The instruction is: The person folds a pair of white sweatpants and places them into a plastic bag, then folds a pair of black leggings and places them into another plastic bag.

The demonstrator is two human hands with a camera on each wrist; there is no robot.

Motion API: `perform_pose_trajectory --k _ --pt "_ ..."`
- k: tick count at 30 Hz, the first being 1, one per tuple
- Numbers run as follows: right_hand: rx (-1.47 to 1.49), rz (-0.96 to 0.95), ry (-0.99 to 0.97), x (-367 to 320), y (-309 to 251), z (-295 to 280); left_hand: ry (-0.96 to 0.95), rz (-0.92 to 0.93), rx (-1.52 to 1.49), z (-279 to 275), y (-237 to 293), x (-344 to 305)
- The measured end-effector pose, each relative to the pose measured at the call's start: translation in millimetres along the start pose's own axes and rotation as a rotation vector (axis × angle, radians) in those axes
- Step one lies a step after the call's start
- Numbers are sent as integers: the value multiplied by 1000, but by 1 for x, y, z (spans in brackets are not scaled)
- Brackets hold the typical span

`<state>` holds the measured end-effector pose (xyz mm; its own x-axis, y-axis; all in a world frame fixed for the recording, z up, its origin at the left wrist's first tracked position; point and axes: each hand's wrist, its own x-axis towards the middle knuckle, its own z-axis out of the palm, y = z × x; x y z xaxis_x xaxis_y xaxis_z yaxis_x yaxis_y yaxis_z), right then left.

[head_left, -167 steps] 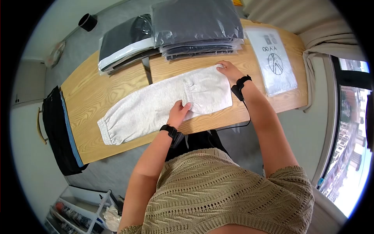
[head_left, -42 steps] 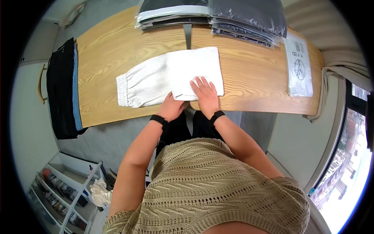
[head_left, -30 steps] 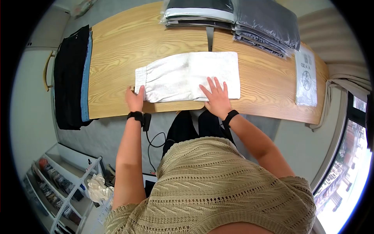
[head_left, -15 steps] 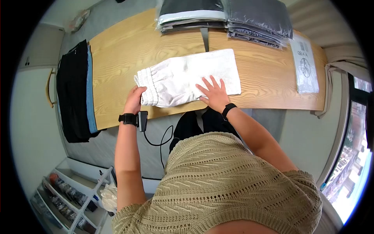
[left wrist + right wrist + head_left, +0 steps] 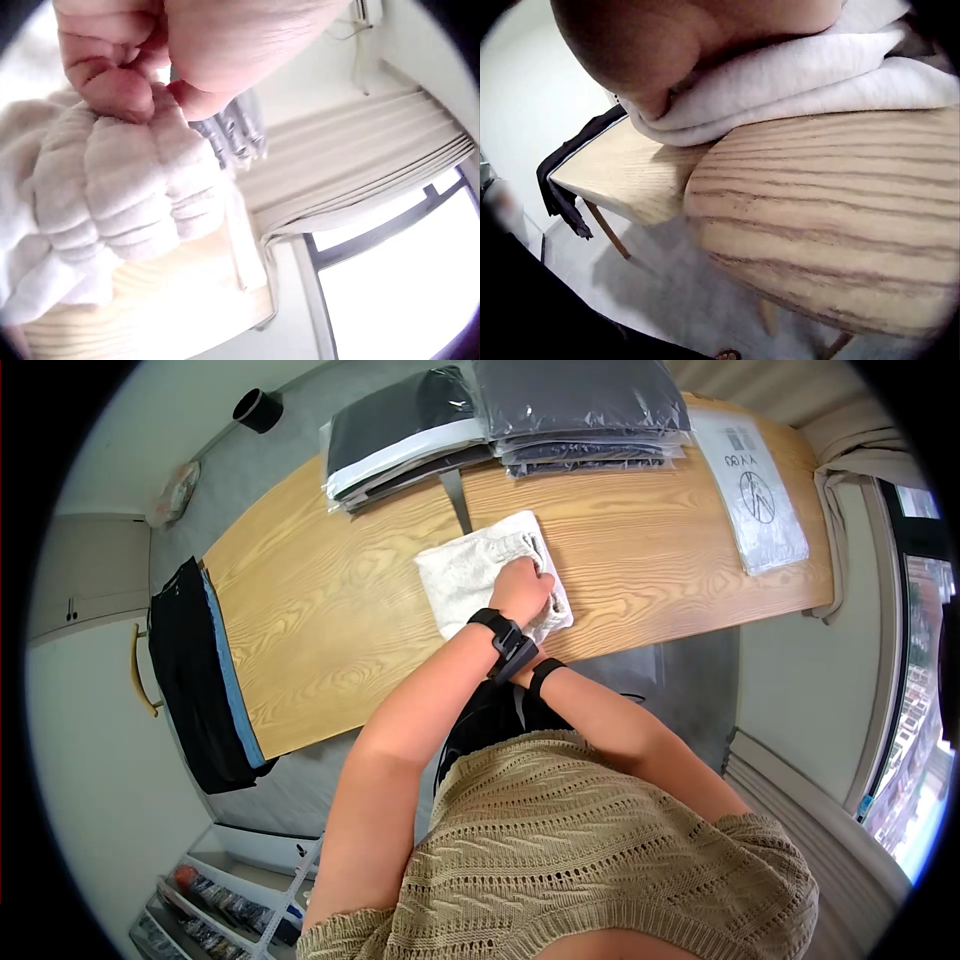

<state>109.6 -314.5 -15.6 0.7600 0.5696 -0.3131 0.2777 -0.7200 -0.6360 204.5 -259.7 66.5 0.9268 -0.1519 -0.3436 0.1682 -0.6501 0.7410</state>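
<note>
Light grey sweatpants (image 5: 455, 580), folded into a small block, lie near the table's front edge in the head view. My left hand (image 5: 522, 592) reaches across to the right end of the block. In the left wrist view, its thumb and fingers pinch the gathered elastic band (image 5: 135, 180). My right hand (image 5: 524, 676) sits at the near edge, mostly covered by the left wrist and its camera. The right wrist view shows this hand (image 5: 705, 45) against the layered fabric (image 5: 795, 90); its fingers are hidden there, so I cannot tell their grip.
Bagged dark garments (image 5: 585, 405) stand in stacks at the table's back, with a printed plastic bag pile (image 5: 765, 500) to their right. Black trousers (image 5: 195, 680) and a blue garment hang over the left end. A gap (image 5: 457, 500) splits the wooden tabletop (image 5: 330, 630).
The left hand has carried the banded end from left to right, folding the sweatpants shorter. The right hand, earlier spread flat on top, has moved to the near edge.
</note>
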Motion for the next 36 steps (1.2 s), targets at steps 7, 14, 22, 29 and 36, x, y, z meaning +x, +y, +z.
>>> perform_pose_trajectory --k 7,14,22,29,36 --pt "381 -200 230 -6 30 26 -255 259 -108 -13 -8 -16" --pt "363 17 265 -84 9 -112 -99 627 95 -18 -32 -64" --pt "426 328 465 23 25 -142 -36 565 304 0 -42 -84" --pt "507 317 409 48 51 -123 55 467 218 -26 -62 -93" --pt "-722 -76 495 9 -8 -132 137 418 491 -48 -86 -63"
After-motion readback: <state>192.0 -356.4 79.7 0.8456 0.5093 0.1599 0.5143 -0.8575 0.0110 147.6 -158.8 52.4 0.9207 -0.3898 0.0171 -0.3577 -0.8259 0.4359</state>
